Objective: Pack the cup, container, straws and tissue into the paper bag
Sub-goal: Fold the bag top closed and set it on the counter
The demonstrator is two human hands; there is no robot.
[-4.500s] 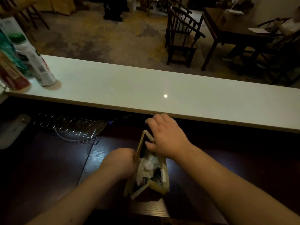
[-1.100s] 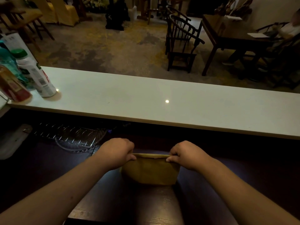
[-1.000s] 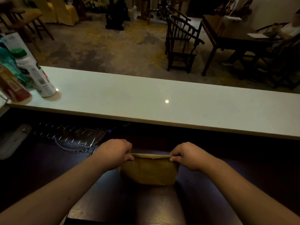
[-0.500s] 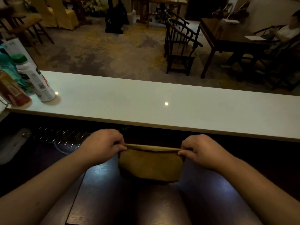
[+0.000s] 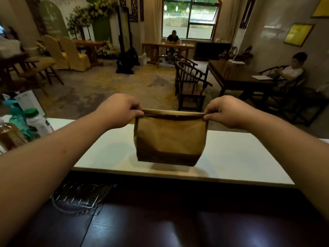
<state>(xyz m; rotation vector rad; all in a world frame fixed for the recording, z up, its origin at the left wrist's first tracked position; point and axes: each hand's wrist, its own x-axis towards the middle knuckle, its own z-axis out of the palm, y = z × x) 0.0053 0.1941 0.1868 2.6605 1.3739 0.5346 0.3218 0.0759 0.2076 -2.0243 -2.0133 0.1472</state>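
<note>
Head view: I'm pinching the bag [image 5: 170, 139] by its folded top, left hand [image 5: 119, 111] and right hand [image 5: 226, 111] fingers closed, above the table [image 5: 231, 157]; paper could be tearing or slipping.

The paper bag [image 5: 170, 138] hangs between both hands over the counter [image 5: 231, 157], bottles [image 5: 38, 122] far left.

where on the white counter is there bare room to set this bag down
Bare white counter lies under and right of the folded brown paper bag held by the left hand and right hand. The left end is crowded with plastic bottles.
</note>
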